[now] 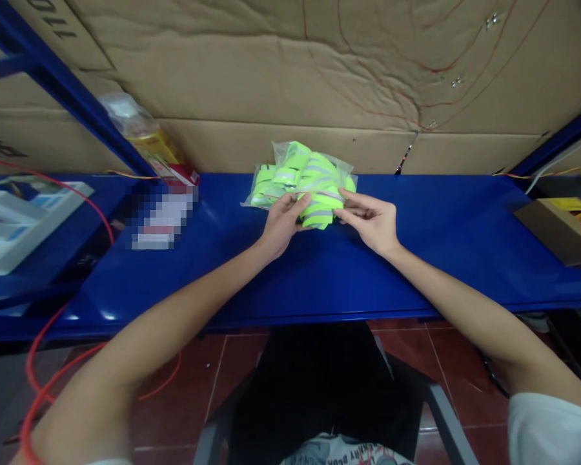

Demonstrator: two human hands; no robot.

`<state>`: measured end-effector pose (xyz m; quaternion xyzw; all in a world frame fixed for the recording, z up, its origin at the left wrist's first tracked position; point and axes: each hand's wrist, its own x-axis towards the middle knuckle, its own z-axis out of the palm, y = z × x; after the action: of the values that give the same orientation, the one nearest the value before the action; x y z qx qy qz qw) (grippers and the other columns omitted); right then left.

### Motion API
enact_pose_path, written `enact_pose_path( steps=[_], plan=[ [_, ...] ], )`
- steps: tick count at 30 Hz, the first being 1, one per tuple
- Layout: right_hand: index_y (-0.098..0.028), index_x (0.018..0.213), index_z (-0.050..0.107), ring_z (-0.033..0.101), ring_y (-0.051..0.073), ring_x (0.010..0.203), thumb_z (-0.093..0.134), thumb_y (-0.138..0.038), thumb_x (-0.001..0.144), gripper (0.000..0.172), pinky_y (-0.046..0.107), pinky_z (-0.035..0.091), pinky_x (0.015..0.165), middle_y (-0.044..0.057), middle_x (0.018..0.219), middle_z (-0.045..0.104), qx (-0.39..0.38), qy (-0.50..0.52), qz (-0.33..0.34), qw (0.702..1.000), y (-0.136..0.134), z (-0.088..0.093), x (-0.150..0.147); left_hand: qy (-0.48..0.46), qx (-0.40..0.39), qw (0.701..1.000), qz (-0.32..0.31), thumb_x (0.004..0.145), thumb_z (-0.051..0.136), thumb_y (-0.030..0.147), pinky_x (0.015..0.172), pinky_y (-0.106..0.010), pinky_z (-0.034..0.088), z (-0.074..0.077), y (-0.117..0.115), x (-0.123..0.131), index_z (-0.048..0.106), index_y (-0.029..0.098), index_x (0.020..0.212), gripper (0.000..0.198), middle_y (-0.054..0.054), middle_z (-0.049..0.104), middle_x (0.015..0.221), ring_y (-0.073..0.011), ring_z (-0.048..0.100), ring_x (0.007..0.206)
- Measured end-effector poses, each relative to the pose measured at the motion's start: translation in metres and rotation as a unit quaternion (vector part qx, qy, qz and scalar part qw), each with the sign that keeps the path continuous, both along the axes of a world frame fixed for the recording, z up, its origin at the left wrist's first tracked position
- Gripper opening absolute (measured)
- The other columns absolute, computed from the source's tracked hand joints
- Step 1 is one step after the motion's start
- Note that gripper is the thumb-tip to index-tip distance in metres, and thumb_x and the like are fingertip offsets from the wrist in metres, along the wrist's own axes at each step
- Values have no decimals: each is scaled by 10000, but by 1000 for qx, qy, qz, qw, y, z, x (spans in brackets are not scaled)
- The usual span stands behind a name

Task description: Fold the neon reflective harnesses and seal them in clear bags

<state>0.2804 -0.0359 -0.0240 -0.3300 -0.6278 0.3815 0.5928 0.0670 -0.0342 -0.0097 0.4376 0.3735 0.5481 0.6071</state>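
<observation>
Neon-yellow bands with grey reflective stripes, folded into a bundle (323, 208), sit between my two hands above the blue table. My left hand (285, 223) pinches the bundle's left side between thumb and fingers. On the other side, my right hand (372, 221) grips its right edge with the fingertips. Behind the bundle, touching it, lie clear plastic bags (266, 183) holding more bands of the same kind. The bundle hides some of my left fingertips.
A bottle (148, 139) and a red box stand at the back left, near a blurred patch. An open cardboard box (552, 231) is on the right. Cardboard (232, 84) lines the back; a red hose (36, 361) hangs at the left.
</observation>
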Motion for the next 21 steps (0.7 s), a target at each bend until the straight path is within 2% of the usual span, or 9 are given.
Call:
enact_pose_path(
  steps=[4, 8, 11, 15, 18, 21],
  plan=[
    [-253, 1229, 845, 810, 198, 820, 945, -481, 806, 491, 376, 745, 746, 25, 975, 833, -5, 7, -23, 1000, 4, 5, 4, -22, 38, 997, -57, 762, 916, 416, 935, -436, 696, 4, -2, -6, 691, 182, 1096, 466, -104, 787, 1212, -292, 775, 1135],
    [-253, 1378, 757, 790, 188, 735, 871, -611, 863, 637, 327, 724, 660, 30, 911, 819, -7, -16, -14, 1000, 9, 8, 8, -17, 136, 988, -76, 739, 938, 391, 1050, -515, 651, -9, 5, -13, 563, 283, 1403, 770, -69, 748, 1291, -286, 767, 1191],
    [-293, 1491, 699, 766, 165, 695, 819, -634, 909, 686, 326, 723, 645, 29, 993, 826, 14, -44, -17, 999, 9, 8, 10, 20, 223, 974, -46, 725, 985, 395, 994, -458, 671, -19, 11, -13, 467, 369, 1472, 910, -43, 710, 1280, -249, 789, 1113],
    [-315, 1403, 781, 780, 174, 780, 747, -587, 982, 502, 392, 746, 696, 36, 1356, 787, 53, -100, -39, 993, 8, 4, 10, 85, 284, 955, 17, 765, 990, 417, 790, -256, 664, -21, 11, -9, 535, 322, 1332, 733, -43, 665, 1254, -183, 793, 1003],
    [-326, 1482, 728, 776, 174, 746, 713, -544, 1016, 515, 393, 744, 682, 23, 1286, 813, 72, -126, -50, 988, 8, 0, 12, 109, 301, 946, 43, 783, 987, 426, 748, -214, 656, -19, 10, -8, 562, 259, 1176, 602, -51, 669, 1203, -174, 793, 1001],
    [-332, 1534, 683, 792, 180, 758, 666, -486, 1055, 504, 385, 741, 704, 17, 1303, 816, 105, -166, -68, 978, 8, -1, 15, 123, 301, 944, 59, 794, 981, 449, 720, -239, 678, -18, 10, -10, 565, 238, 1115, 566, -35, 698, 1096, -158, 798, 866]
  ],
)
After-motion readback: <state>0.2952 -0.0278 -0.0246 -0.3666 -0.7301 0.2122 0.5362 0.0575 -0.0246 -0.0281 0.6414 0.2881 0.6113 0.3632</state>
